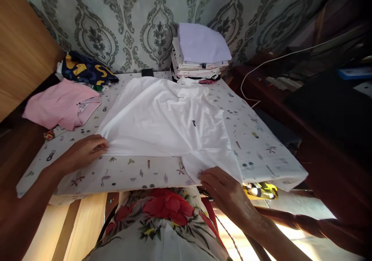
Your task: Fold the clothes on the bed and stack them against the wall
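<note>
A white T-shirt (151,117) lies spread sideways over the patterned cloth, its neck toward the far right and a small dark mark on its chest. My left hand (88,152) is closed on the near corner of the hem, fingers pinched together. At the table's front edge, my right hand (222,183) grips the end of the near sleeve, with its fingertips partly hidden. Between both hands the near side of the shirt runs fairly straight, while soft wrinkles cross the chest and the far shoulder.
Folded clothes (200,65) are stacked against the wall, a lilac one (203,44) on top. To the left lie a pink shirt (64,102) and a dark printed garment (87,69). A white cable (279,57) crosses the dark furniture on the right. The patterned cloth (261,148) covers the table.
</note>
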Available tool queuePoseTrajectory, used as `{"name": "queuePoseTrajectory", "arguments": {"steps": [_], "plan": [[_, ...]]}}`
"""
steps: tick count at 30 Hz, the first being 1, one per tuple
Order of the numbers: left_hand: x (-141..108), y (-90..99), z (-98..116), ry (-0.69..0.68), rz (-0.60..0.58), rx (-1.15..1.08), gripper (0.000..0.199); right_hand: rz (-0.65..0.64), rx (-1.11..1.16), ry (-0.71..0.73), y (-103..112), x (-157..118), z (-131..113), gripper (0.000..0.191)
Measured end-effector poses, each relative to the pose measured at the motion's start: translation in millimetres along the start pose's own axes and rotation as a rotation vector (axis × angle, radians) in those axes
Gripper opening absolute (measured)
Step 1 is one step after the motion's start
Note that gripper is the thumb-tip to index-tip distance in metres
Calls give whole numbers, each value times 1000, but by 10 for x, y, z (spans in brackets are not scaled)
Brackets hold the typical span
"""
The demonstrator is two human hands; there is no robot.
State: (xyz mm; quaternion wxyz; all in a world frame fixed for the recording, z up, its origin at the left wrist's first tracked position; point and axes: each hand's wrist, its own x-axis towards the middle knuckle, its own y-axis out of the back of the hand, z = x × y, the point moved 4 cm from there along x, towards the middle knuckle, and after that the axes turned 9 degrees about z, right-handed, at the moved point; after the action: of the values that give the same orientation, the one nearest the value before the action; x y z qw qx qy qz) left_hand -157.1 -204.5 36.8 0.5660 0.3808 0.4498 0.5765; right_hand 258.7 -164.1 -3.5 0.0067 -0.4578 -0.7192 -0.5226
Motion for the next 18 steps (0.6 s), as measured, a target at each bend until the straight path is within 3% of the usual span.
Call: {"name": "queuePoseTrajectory", "arguments": {"steps": [6,12,16,18], "plan": [[-110,80,82,32,-77,12,20,-192,212,-397,268,123,-60,27],[-190,76,-22,75,-203,-14,18,-333,190,-362,262,105,-55,28],[-208,67,67,89,-226,-45,17,-370,181,-344,176,40,44,27],[-193,90,140,148,-129,-157,17,-370,190,-355,180,32,58,27]]}}
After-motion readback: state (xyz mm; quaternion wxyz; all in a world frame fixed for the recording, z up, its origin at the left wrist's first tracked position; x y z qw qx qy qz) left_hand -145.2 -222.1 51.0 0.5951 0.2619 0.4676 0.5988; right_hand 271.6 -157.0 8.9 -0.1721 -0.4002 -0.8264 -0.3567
